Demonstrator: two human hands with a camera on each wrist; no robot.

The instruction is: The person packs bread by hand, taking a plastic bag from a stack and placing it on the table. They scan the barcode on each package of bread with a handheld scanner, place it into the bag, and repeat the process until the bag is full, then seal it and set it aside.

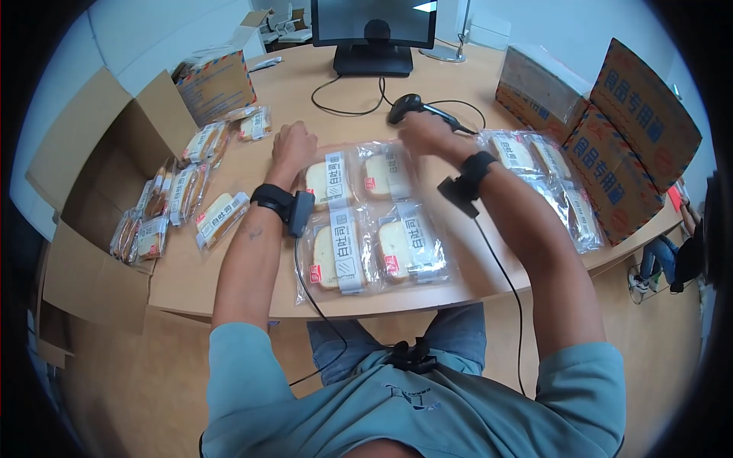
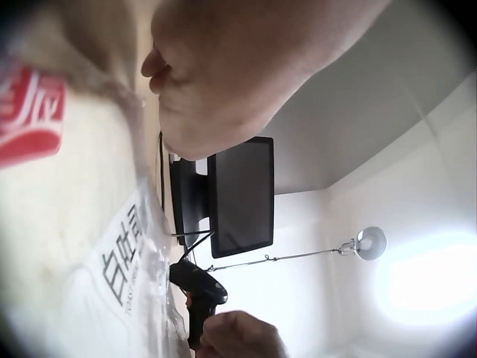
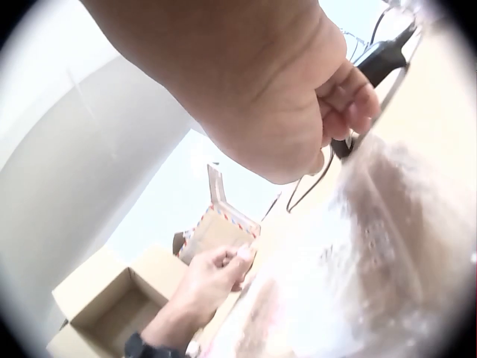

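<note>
Several clear packs of sliced white bread [image 1: 332,248] lie side by side before the person, printed with dark characters and red labels. Past their far left corner, the left hand [image 1: 294,146] rests on the table, fingers loosely curled and nothing seen in them. The right hand [image 1: 429,133] is blurred, above the far right of the packs and overlapping the handle of a black handheld scanner [image 1: 405,108]. In the right wrist view its fingers [image 3: 358,108] are loosely bent in front of the scanner [image 3: 384,61]; no grip on it shows.
On the left, more bread packs [image 1: 187,191] lie by an open cardboard box [image 1: 99,259]. Further packs [image 1: 527,156] lie at the right, beside printed cartons [image 1: 618,164]. A monitor [image 1: 374,23] stands at the back, with cables across the table [image 1: 290,84]. Another person [image 1: 672,252] is far right.
</note>
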